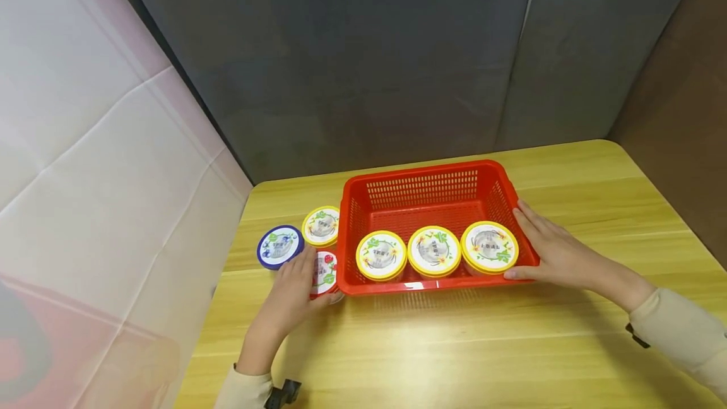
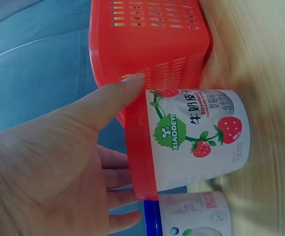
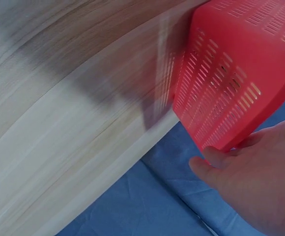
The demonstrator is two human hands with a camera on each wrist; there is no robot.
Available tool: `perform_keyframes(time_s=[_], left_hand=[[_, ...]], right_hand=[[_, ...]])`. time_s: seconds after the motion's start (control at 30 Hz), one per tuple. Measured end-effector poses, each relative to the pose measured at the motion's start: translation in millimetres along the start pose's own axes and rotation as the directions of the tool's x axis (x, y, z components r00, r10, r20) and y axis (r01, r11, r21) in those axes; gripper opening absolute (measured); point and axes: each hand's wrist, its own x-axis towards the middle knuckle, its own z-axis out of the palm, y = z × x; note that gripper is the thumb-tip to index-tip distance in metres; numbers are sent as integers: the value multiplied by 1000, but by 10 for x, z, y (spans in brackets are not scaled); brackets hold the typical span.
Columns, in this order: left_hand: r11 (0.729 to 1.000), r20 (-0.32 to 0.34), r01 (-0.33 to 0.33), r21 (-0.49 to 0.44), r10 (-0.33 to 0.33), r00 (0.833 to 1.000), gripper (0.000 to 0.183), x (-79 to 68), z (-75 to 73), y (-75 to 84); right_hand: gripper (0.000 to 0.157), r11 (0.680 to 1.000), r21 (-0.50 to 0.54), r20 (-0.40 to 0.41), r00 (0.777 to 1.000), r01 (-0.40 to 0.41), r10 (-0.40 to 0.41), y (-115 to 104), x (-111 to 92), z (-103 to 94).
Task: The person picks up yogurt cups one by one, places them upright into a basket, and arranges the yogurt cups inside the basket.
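Note:
My left hand (image 1: pixel 292 286) is at a paper tub with a red lid and strawberry print (image 2: pixel 196 137), left of the red basket. Thumb and fingers go round its lid, partly covering it in the head view. My right hand (image 1: pixel 559 251) rests against the right front corner of the red plastic basket (image 1: pixel 426 286), fingers along the side and thumb by the front rim. Inside the basket, three yellow-lidded tubs stand in a row along the front: left (image 1: pixel 382 255), middle (image 1: pixel 434 251) and right (image 1: pixel 490 246).
A blue-lidded tub (image 1: pixel 280 246) and another yellow-lidded tub (image 1: pixel 321 226) stand left of the basket, close to the strawberry tub. Under everything is a wood-grain table (image 1: pixel 431 358). A dark grey partition (image 1: pixel 369 68) rises behind it, and a pale panel (image 1: pixel 108 131) flanks the left side.

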Motion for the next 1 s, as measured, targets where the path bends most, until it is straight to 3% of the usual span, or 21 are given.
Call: perform_keyframes(time_s=[0.3,0.5,0.7,1.0], left_hand=[[999,-35,-37,14,37,999,103,36,21,-63],[1000,-27,-23,2,23,999,106,41,12,-79],[1000,-23,24,3,-24,999,107,9,-47,-91],[999,-80,0,36,3,997,103,-39,-155,-116]], right_hand=[[127,1000,-12,-11,1000,2,-2,-3,2,12],[127,1000,-13,-8,1000,10,-10,-10,6,4],[128,1000,-10,2,1000,2,-2,-11,10,2],[128,1000,-6,7,1000,-3,3,-8,6,5]])
